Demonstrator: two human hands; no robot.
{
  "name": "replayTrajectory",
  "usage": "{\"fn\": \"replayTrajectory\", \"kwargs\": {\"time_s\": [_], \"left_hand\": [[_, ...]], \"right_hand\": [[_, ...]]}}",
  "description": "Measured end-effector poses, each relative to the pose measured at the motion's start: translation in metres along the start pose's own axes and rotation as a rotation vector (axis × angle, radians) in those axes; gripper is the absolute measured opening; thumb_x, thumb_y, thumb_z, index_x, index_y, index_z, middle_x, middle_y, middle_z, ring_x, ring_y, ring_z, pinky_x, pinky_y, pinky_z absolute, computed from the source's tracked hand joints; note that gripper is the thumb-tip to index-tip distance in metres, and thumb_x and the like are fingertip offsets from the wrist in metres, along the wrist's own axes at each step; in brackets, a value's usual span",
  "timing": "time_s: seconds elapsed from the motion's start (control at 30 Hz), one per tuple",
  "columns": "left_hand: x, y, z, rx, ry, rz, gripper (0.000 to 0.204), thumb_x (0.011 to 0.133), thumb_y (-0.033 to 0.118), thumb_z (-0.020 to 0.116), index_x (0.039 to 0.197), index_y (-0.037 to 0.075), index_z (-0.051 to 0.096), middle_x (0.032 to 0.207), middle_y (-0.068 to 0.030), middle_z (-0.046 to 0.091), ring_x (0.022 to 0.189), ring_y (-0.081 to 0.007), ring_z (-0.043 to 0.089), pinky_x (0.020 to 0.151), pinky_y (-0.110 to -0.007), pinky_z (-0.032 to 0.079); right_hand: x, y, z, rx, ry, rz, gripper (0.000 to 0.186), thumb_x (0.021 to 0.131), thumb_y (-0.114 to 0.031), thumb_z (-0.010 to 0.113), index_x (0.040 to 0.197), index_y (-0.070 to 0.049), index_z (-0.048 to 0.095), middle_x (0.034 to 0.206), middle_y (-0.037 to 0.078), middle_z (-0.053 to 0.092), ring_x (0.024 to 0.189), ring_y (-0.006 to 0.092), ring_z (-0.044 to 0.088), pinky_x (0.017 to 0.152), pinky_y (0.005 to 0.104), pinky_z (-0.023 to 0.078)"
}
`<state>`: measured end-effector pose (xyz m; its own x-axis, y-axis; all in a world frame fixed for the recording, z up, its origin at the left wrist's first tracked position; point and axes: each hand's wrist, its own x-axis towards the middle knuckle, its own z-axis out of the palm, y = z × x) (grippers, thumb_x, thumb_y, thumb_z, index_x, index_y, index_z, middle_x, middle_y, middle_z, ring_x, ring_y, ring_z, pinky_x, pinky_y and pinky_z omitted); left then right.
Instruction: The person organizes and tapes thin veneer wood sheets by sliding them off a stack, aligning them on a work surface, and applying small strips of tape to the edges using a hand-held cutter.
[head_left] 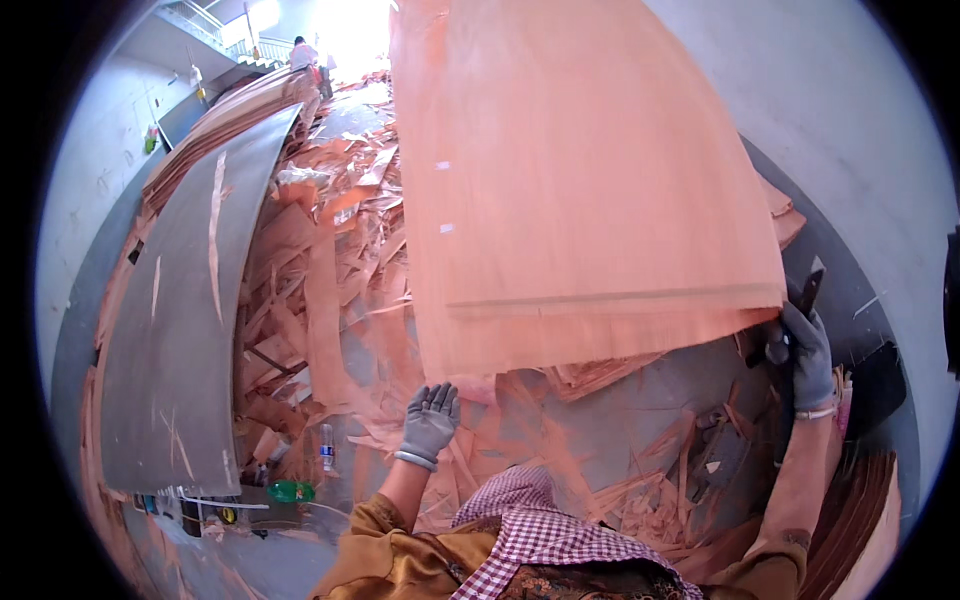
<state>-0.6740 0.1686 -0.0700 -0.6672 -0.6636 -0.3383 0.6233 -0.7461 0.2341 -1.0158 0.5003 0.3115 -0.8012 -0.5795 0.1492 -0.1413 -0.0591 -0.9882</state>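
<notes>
A large pinkish wood veneer sheet (585,180) fills the upper middle and right, its lower edge lifted toward me. My gloved left hand (432,415) is palm up with fingers extended, just below the sheet's lower-left corner, holding nothing. My gloved right hand (805,345) is closed at the sheet's lower-right corner, gripping a dark-handled knife (808,295) with its blade pointing up. Whether those fingers also pinch the veneer is unclear.
A long grey board (180,320) lies left beside stacked veneers (215,125). Scraps (300,260) litter the floor around bottles (290,491). More veneer stacks (865,510) stand lower right. Another person (305,60) is far back near stairs. Walls (100,180) flank both sides.
</notes>
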Motion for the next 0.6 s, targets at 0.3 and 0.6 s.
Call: {"fn": "replayTrajectory", "kwargs": {"time_s": [0.3, 0.6], "left_hand": [[0.168, -0.123, 0.067, -0.285, 0.129, -0.263, 0.065, 0.079, 0.052, 0.06, 0.126, 0.01, 0.047, 0.133, -0.0149, 0.046, 0.121, -0.0343, 0.043, 0.099, -0.05, 0.036], [0.277, -0.181, 0.081, -0.058, 0.278, 0.35, 0.041, 0.085, 0.033, 0.057, 0.117, 0.007, 0.054, 0.119, -0.0109, 0.058, 0.104, -0.0294, 0.057, 0.091, -0.047, 0.047]], "right_hand": [[0.169, 0.032, -0.09, 0.014, 0.014, 0.069, 0.042, 0.089, -0.015, 0.056, 0.127, 0.001, 0.048, 0.064, 0.0, 0.057, 0.048, 0.0059, 0.049, 0.043, 0.0182, 0.036], [0.326, 0.087, -0.176, -0.017, -0.1, 0.11, 0.042, 0.087, -0.016, 0.06, 0.124, 0.001, 0.051, 0.062, 0.004, 0.06, 0.045, 0.0064, 0.049, 0.041, 0.0173, 0.037]]}}
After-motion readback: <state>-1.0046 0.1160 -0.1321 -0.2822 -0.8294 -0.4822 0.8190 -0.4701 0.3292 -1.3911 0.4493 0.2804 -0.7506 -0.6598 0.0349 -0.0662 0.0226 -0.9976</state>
